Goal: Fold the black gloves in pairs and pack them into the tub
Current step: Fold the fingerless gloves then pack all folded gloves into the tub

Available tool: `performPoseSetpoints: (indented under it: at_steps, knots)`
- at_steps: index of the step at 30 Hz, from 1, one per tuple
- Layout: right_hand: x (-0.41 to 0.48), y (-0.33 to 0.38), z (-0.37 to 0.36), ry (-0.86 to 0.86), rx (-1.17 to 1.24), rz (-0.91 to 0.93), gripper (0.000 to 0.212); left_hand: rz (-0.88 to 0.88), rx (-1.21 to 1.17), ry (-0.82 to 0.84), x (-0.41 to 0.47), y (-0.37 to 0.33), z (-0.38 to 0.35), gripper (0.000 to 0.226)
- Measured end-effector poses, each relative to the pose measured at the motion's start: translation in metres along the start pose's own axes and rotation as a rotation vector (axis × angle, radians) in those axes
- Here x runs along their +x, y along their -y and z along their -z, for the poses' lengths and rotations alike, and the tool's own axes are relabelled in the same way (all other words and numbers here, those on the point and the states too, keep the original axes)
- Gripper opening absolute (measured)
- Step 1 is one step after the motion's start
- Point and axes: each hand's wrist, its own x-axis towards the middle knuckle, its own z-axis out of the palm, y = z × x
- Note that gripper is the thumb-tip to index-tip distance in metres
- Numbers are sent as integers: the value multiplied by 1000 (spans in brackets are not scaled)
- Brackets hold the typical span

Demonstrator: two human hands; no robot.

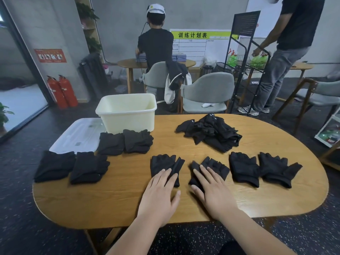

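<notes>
Head: hands flat on gloves

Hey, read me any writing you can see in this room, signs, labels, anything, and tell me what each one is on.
"训练计划表": green-yellow header of the white chart on the back wall.
Row and column headings under it: too small to read.
Red sign on the left wall: blurred, unreadable.
Labels on the fire extinguishers: unreadable.
Stickers on the clear lid: unreadable.
Black gloves and tub: no readable text.
</notes>
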Motion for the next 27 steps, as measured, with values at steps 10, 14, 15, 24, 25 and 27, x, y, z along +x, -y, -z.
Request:
performPoseSetpoints:
  at_steps: [10,14,15,24,25,27]
  knots:
    - [-27,8,-1,-222,-30,117,48,70,37,-13,-1,0,-2,63]
    - [-39,13,-5,-257,-23,158,43,62,111,-114,-5,0,1,58]
    - [-38,13,-6,-241,-21,170,45,66,106,-117,-4,0,1,58]
    - [-33,9,-9,-194,-9,192,55,171,42,-174,-10,-2,1,37]
    - [-33,9,-8,-197,5,188,55,185,11,-205,-11,-2,2,35]
    - [-34,9,-5,-207,32,163,54,222,-90,-313,-12,1,5,29]
